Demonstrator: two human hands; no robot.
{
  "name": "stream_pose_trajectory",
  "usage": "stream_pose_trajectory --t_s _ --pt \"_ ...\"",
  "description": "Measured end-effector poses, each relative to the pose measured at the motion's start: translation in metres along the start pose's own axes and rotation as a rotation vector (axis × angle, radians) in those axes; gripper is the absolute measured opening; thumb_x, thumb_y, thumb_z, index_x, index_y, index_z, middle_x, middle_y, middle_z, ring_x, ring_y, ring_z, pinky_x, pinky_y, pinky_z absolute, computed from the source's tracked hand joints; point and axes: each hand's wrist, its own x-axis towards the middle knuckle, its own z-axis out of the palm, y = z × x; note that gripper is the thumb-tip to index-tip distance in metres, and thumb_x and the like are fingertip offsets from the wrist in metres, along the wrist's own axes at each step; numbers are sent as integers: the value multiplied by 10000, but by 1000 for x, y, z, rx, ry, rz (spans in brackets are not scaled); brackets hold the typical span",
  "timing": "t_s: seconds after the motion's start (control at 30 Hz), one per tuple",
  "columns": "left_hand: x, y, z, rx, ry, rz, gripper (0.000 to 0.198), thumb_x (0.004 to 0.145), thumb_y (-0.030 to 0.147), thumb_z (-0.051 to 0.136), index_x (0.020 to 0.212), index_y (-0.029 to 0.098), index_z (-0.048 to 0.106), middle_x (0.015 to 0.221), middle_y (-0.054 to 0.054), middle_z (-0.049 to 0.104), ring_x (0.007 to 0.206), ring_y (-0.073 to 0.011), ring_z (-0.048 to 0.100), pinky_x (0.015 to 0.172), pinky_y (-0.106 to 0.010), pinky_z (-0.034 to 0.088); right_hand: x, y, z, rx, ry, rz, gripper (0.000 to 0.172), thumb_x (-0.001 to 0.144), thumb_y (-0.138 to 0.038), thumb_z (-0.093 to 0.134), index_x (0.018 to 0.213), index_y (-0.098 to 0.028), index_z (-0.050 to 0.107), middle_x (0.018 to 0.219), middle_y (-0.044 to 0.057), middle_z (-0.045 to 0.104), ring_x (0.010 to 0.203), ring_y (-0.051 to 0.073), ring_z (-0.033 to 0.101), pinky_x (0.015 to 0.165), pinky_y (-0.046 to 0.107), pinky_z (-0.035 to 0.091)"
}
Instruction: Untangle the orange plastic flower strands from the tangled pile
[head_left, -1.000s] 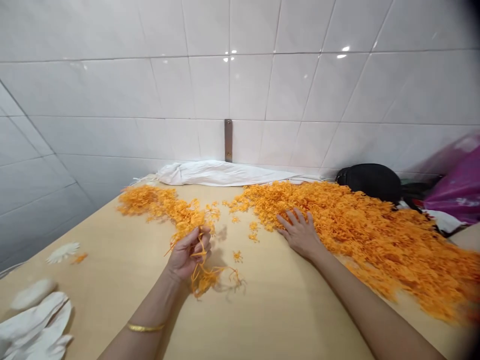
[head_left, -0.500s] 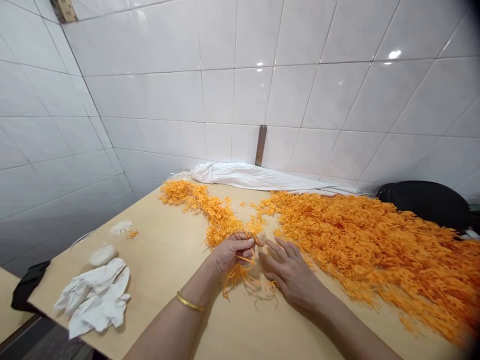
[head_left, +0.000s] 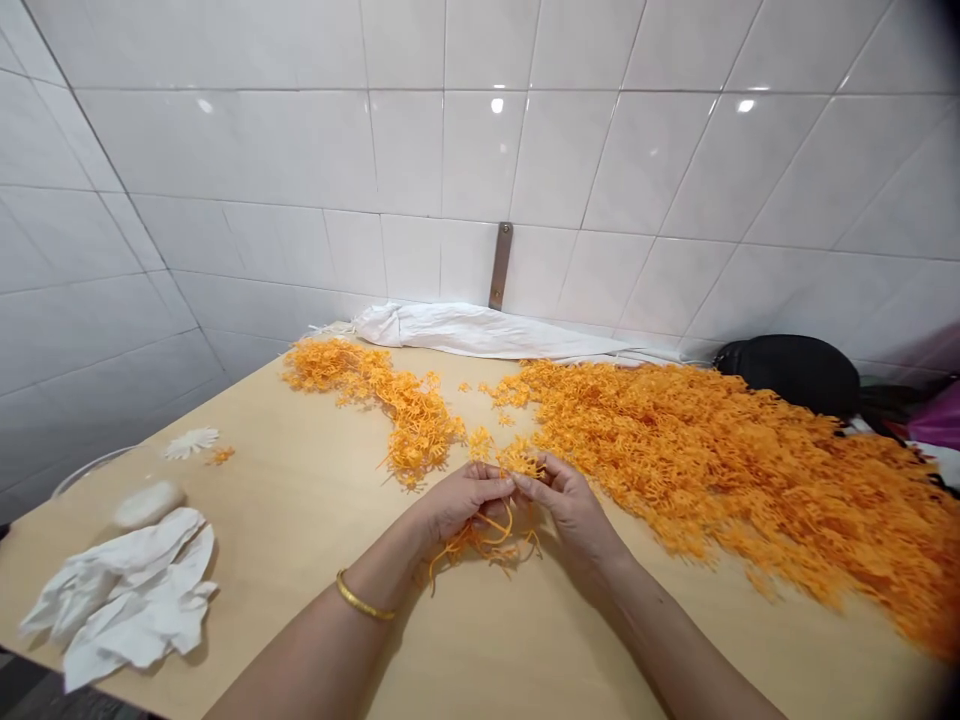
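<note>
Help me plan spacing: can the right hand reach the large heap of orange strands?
Probably yes: the heap of orange strands lies close to the right hand, nothing visible between, though that hand handles an orange cluster.

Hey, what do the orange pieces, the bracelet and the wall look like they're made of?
Orange pieces: perhaps matte yarn or cord, judging by thin, curling strands. Bracelet: probably gold-toned metal, from its yellow sheen. Wall: likely glazed ceramic tile, with glossy light reflections and straight joint lines.
</note>
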Motion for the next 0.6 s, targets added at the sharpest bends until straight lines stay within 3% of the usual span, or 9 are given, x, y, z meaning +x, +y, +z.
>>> stream_pose_trajectory --t_s 0.1,0.2,0.3,0.43,0.6 --pt "3 -2 2 -8 37 11 339 712 435 530 665 101 564 390 79 260 348 -24 145 372 -196 77 0 4 0 130 45 -18 222 623 -290 688 689 -187 502 597 -44 552 561 90 493 573 223 377" --pt "7 -4 4 -42 118 -2 355 706 462 510 651 113 548 382 61 328 327 -30 193 361 -192 117 1 7 -7 179 45 -2 185 658 -286 660 645 -177 511 617 -31 567 589 89 503 596 220 377" --pt "11 -6 6 -75 227 16 323 708 446 501 643 130 523 372 55 355 316 -34 213 359 -189 146 2 10 -10 223 29 36 165 665 -287 654 661 -177 530 646 -21 578 615 96 517 620 227 379" --pt "11 -6 9 -127 371 48 188 658 271 553 597 176 402 357 72 357 297 -25 186 349 -182 103 2 14 -8 220 66 69 187 638 -296 672 651 -179 526 615 -27 548 614 106 518 611 231 378" --pt "10 -4 10 -125 379 24 175 620 190 546 583 187 375 352 77 340 299 -31 188 336 -185 94 3 14 -7 170 10 87 232 677 -343 627 838 -187 565 742 1 558 651 112 508 599 232 376"
